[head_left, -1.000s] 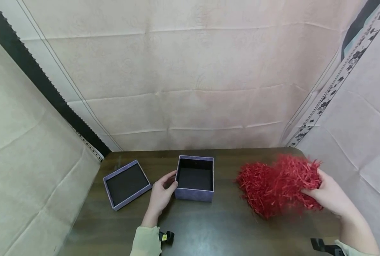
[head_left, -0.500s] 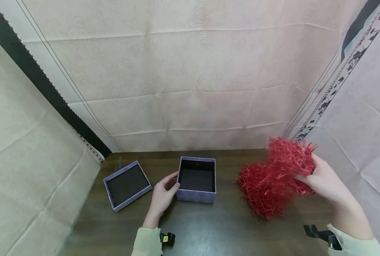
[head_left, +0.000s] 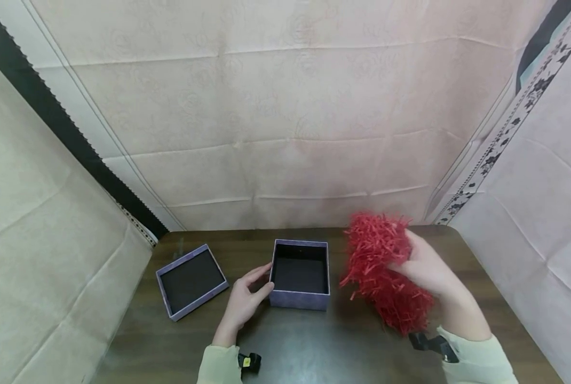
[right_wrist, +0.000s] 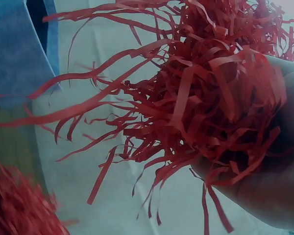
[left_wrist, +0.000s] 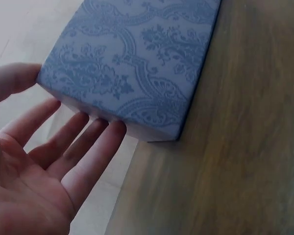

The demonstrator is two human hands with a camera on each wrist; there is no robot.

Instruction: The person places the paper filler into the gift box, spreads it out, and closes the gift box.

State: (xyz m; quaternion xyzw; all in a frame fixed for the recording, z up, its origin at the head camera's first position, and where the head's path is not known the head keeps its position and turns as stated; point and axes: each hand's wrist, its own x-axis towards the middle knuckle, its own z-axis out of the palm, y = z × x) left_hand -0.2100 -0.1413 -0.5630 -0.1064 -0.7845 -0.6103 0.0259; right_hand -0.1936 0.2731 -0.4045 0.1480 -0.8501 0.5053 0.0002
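Between right-hand fingers (head_left: 413, 243), red shredded paper (head_left: 375, 242).

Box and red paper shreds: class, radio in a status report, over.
Left hand touching side of box. Right hand gripping red paper shreds, outside box. Lid off, left of box, seemingly not in the way.

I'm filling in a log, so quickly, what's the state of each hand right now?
Left hand: open, touching the side of the purple box.
Right hand: closed, holding a clump of red paper shreds.
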